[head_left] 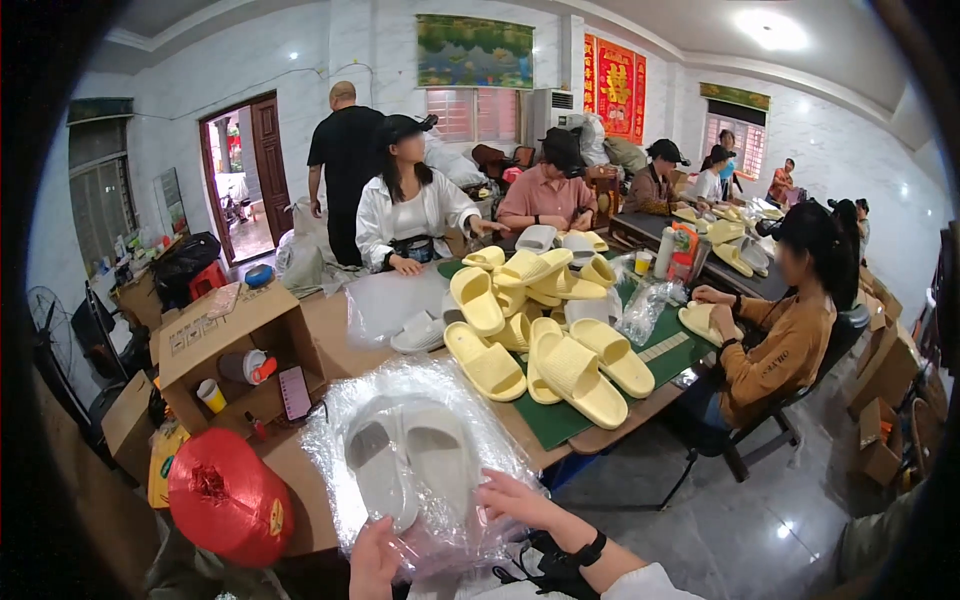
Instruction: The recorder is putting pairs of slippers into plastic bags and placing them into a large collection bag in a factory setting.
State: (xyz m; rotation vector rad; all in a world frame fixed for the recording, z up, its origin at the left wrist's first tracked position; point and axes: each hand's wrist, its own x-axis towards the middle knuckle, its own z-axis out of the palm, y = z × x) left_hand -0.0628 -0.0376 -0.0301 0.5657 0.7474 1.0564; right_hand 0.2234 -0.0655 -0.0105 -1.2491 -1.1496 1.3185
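Observation:
A pair of light grey slippers [440,465] lies side by side at the near edge of the table, inside or under a clear plastic bag [330,430]. The shiny film spreads around them, and I cannot tell how many layers there are. At the bag's near edge, below the left slipper's heel, my left hand [373,560] is closed on the film, its fingers partly hidden. My right hand [515,500] rests at the bag's right side, beside the other slipper, with its fingers apart. A dark band circles my right wrist.
Yellow slippers [580,370] are heaped on a green mat [560,425] ahead. To the left stand a red twine roll [230,495] and a cardboard box [235,330] holding a cup and a phone. Co-workers sit around; one at right handles a yellow slipper [705,322].

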